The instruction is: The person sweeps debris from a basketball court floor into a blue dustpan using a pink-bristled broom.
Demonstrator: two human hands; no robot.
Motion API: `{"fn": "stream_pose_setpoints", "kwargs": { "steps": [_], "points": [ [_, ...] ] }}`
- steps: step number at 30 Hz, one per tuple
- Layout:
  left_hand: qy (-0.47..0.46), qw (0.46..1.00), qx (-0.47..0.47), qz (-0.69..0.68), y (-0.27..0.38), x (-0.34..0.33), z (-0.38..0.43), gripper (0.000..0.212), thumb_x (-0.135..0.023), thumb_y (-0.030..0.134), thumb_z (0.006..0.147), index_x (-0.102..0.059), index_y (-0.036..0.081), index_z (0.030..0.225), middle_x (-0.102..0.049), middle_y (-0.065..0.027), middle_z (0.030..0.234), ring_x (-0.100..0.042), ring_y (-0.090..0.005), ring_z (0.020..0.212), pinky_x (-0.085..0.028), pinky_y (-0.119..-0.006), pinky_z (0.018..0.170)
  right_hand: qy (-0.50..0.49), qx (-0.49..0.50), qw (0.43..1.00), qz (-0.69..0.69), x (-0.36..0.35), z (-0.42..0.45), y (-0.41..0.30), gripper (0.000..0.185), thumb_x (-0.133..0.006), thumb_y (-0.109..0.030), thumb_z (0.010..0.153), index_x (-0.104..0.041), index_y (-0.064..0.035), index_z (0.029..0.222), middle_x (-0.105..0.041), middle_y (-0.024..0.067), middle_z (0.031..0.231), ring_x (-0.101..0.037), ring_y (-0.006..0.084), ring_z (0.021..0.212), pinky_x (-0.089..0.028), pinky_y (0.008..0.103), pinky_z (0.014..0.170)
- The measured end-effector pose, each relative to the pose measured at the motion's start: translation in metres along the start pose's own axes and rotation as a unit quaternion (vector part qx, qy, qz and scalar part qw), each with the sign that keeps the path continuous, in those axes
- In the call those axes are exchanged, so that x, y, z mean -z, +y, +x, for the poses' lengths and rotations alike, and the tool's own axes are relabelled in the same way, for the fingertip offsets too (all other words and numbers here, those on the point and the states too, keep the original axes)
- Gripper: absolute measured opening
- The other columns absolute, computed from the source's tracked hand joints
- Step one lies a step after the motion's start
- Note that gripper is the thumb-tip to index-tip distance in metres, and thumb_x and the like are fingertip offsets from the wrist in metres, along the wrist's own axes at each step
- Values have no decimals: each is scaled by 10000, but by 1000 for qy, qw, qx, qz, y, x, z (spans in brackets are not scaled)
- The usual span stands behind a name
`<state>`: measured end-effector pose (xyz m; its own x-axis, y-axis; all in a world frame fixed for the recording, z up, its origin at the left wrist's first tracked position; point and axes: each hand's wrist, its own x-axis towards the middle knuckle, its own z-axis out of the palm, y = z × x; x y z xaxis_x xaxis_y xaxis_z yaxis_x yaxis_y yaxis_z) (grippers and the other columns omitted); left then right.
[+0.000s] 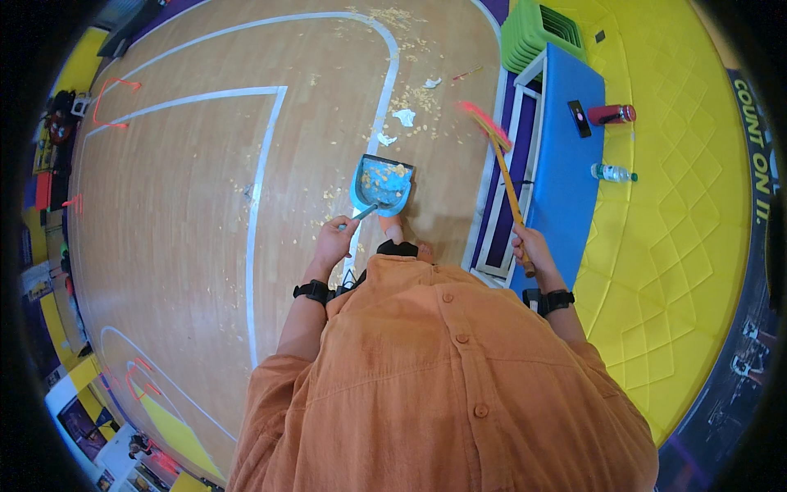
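My left hand (336,241) grips the handle of a blue dustpan (386,198) with a dark front lip. Tan flakes and grey dust lie in its pan. My right hand (533,252) holds the wooden handle of a broom (508,178), whose pink-red bristles point up and away from me beside the bench. Ahead of the dustpan, crumpled white tissues (404,117) lie among scattered tan flakes (420,98) on the wood-look floor (313,141). A thin reddish stick (467,72) rests farther off, near the purple border.
On the right stands a blue-topped bench (562,215) with a white frame, bearing a phone (579,119), a red flask (611,115) and a plastic bottle (613,173). Green stacked stools (533,37) stand at its far end. Yellow padding (670,246) lines the wall. Orange-red hurdles (98,101) stand leftward.
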<state>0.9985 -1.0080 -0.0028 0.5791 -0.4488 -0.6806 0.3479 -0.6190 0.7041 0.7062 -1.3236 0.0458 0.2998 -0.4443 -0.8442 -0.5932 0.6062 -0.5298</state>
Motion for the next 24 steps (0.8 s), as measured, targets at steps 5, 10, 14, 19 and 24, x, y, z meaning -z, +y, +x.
{"fn": "stream_pose_setpoints", "kwargs": {
  "steps": [5,10,14,19,24],
  "points": [
    [0,1000,-3,16,1,10,10,261,-595,274,874,-582,45,750,-419,6,470,-446,-104,391,-412,-280,359,-7,-13,993,-117,-35,28,-7,305,-546,-303,883,-486,-33,755,-477,30,569,-462,124,419,-373,272,366],
    [-39,998,-10,42,3,17,21,267,-613,287,852,-585,45,744,-481,-22,491,-498,-117,415,-420,-275,382,-83,-9,966,-245,-65,7,22,215,-527,-211,876,-551,-8,812,-514,37,607,-462,141,419,-373,299,395],
    [-62,996,-24,55,7,27,31,285,-618,310,844,-594,46,737,-507,-44,495,-529,-139,423,-430,-285,408,-183,-90,978,-36,-45,-44,-12,229,-514,-207,906,-550,2,991,-479,-12,613,-417,91,396,-339,247,366],
    [-55,990,-39,127,7,28,42,301,-604,334,850,-605,45,768,-498,-60,468,-547,-169,421,-436,-306,432,-239,-135,954,121,-47,-82,-61,297,-507,-211,920,-511,14,1113,-458,-34,613,-403,45,389,-309,191,345],
    [-61,997,-20,48,13,33,46,275,-603,308,858,-596,48,770,-487,-41,470,-530,-144,416,-418,-291,402,-138,-9,989,-59,-47,-31,-74,226,-508,-215,917,-541,-10,1005,-493,-3,620,-421,79,378,-330,226,336]
  ]
}}
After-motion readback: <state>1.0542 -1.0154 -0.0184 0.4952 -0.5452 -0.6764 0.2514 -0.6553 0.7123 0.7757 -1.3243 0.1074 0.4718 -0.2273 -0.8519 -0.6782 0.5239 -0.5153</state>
